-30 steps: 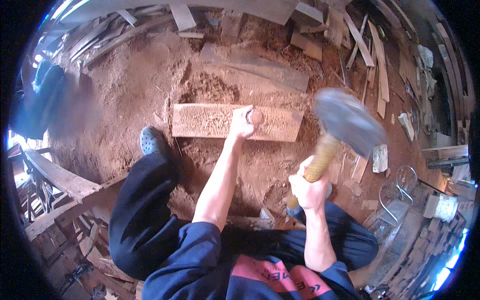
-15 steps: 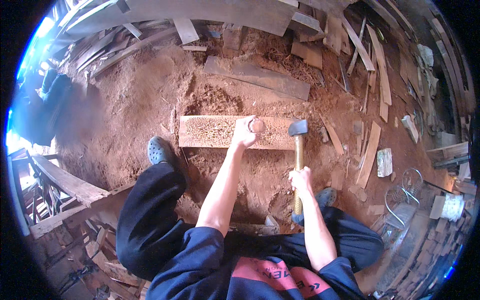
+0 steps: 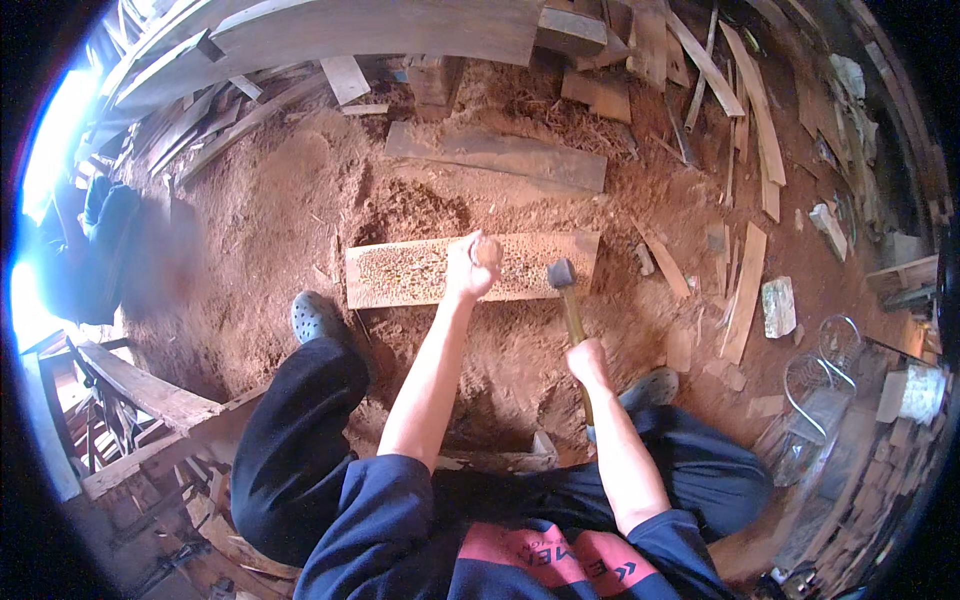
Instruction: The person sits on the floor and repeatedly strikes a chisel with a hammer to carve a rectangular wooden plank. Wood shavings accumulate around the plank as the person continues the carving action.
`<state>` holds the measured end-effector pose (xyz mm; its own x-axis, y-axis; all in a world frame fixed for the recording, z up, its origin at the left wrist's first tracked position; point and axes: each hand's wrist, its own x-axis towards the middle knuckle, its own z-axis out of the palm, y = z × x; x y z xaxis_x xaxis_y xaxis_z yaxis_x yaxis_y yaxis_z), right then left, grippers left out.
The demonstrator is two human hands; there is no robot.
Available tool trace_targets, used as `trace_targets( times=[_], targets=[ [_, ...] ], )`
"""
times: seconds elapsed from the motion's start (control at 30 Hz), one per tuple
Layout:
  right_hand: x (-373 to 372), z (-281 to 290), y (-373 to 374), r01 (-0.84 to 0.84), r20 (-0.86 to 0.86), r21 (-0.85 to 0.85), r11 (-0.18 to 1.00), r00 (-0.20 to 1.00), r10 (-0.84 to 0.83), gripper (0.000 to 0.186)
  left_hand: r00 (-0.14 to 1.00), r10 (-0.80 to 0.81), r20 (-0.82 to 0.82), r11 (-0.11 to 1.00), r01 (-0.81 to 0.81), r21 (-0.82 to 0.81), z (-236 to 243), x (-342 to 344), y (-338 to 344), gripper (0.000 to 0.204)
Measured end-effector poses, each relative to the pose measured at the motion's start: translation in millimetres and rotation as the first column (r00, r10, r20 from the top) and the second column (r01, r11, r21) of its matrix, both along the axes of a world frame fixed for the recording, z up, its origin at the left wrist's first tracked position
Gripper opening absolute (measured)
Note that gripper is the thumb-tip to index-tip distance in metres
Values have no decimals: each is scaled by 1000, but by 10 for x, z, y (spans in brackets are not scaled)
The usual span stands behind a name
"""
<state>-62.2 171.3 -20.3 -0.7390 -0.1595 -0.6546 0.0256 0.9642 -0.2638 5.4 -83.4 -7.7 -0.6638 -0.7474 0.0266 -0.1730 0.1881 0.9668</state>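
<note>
A long pale board (image 3: 395, 275) lies flat on the reddish, sawdust-covered ground between my feet, its face covered in small pits except near the right end. My left hand (image 3: 466, 278) is closed round an upright tool with a round wooden handle (image 3: 487, 252), over the middle of the board. The handle's end faces up; the tool's lower part is hidden by my hand. My right hand (image 3: 587, 361) grips the wooden handle of a hammer (image 3: 562, 273). The dark metal hammer head shows over the right part of the board, lower right of my left hand.
A darker plank (image 3: 490, 158) lies beyond the board. Wood strips (image 3: 743, 290) and a whitish block (image 3: 778, 307) are scattered at right, near a wire object (image 3: 820, 370). A large beam (image 3: 380, 30) crosses the far side. At far left sits a blurred dark blue shape (image 3: 105, 245).
The hammer has moved left toward my left hand, and its head has tipped. My left hand stays on the wooden-handled tool over the board. The whole view has shifted slightly.
</note>
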Motion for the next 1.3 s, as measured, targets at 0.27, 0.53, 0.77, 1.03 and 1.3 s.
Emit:
trace_targets(
  times=[0.27,0.53,0.77,1.03,1.3],
  targets=[
    [-29,-137,-12,24,61,-32,999,998,-22,28,996,65,-62,997,-62,49,19,-48,-65,9],
    [89,-87,-91,55,152,36,998,987,-60,27,999,-11,42,990,17,-137,-9,67,-15,12],
    [134,-247,-2,69,134,-99,993,989,-56,26,995,-21,93,1000,19,18,84,-103,-24,11],
    [190,-482,71,43,62,-218,975,998,-30,23,950,2,313,997,-25,69,148,-454,-92,19],
    [191,-512,73,99,151,-176,979,986,-72,21,985,63,162,998,-62,-11,-129,-193,90,8]
  ],
)
